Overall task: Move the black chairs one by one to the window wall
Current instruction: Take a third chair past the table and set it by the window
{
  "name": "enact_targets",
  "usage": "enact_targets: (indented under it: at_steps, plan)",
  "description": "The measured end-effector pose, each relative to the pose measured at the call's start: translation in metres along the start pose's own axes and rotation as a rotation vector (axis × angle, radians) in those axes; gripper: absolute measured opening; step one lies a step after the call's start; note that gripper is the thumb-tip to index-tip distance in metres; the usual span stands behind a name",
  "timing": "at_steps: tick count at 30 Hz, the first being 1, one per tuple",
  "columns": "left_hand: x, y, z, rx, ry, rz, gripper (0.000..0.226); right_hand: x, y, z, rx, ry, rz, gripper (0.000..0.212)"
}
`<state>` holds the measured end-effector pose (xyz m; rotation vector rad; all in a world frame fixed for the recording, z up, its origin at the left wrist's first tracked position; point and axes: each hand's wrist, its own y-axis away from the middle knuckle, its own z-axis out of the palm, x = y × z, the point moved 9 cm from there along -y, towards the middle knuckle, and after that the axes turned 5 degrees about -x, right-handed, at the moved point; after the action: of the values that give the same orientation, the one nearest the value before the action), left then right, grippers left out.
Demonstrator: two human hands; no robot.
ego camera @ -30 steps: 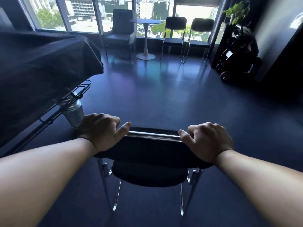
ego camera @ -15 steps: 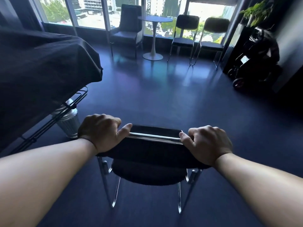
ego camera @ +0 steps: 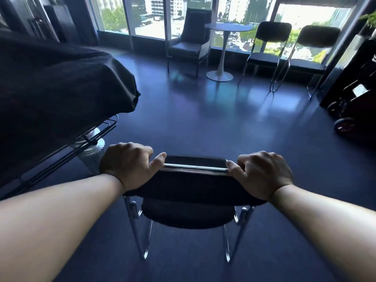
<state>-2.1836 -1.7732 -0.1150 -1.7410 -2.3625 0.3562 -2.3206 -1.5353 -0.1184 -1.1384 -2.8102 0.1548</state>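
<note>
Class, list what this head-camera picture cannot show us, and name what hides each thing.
1. Head view: fingertips of the left hand and right hand, curled over the far side of the black chair.
2. Whatever lies under the black cloth.
3. The ribbed bin, mostly behind the cloth and the left hand.
4. The plant, cut off by the right edge.
5. The wheeled cart, too dark and cropped.
</note>
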Motion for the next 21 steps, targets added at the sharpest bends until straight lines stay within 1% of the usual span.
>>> enact_targets:
  at_steps: [7,9,12,21]
  plan:
    - [0.006,-0.050,0.017,0.014,-0.022,-0.088,0.061,0.037,-0.070,0.012,0.013,-0.032,-0.102,0.063]
    - [0.009,-0.065,0.021,0.007,-0.039,-0.105,0.063,0.047,-0.088,0.013,0.023,-0.040,-0.116,0.063]
    - [0.008,-0.088,0.030,-0.018,-0.066,-0.140,0.068,0.060,-0.113,0.015,0.030,-0.083,-0.131,0.057]
    - [-0.019,-0.173,0.054,0.054,-0.070,-0.168,0.068,0.078,-0.213,0.027,0.045,-0.063,-0.193,0.054]
